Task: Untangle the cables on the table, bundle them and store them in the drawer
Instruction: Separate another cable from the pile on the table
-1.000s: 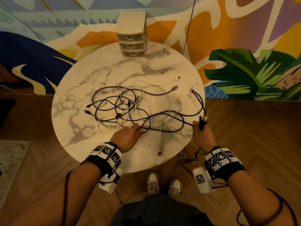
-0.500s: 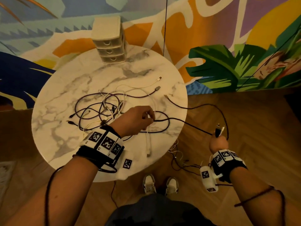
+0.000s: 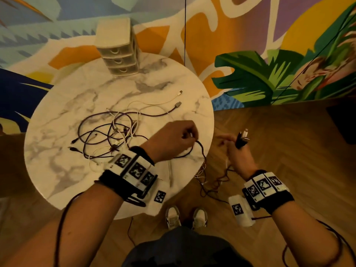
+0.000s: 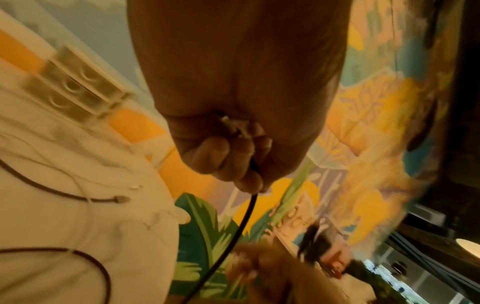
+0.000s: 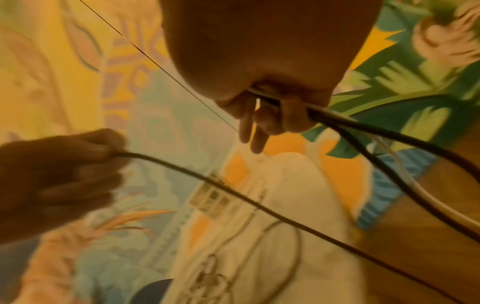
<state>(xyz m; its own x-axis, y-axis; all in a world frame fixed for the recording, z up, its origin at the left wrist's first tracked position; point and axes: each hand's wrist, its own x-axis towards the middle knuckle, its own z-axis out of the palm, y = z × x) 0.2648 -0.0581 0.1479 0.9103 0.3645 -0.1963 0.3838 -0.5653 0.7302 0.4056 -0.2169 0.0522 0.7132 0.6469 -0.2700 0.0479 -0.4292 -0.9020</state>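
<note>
A tangle of dark and white cables (image 3: 113,135) lies on the round marble table (image 3: 57,170). My left hand (image 3: 179,139) hovers over the table's right edge and grips a dark cable (image 4: 246,214) in its curled fingers. My right hand (image 3: 237,149), off the table to the right above the floor, holds a bunch of cable ends (image 3: 243,139) with dark and white plugs sticking up; the cables (image 5: 363,123) run from its fist. Loops of these cables (image 3: 210,182) hang down between the hands. A small three-drawer unit (image 3: 117,51) stands at the table's far edge, drawers closed.
Two loose plug ends (image 3: 178,104) lie toward the table's far right. A painted mural wall (image 3: 269,54) rises behind the table. Wooden floor (image 3: 289,141) spreads to the right, and my shoes (image 3: 185,216) stand below the table's near edge.
My left hand has lifted a dark cable from the tangle and pulled it rightward to the table's edge. My right hand has carried its cable ends off the table, then drawn nearer the left hand.
</note>
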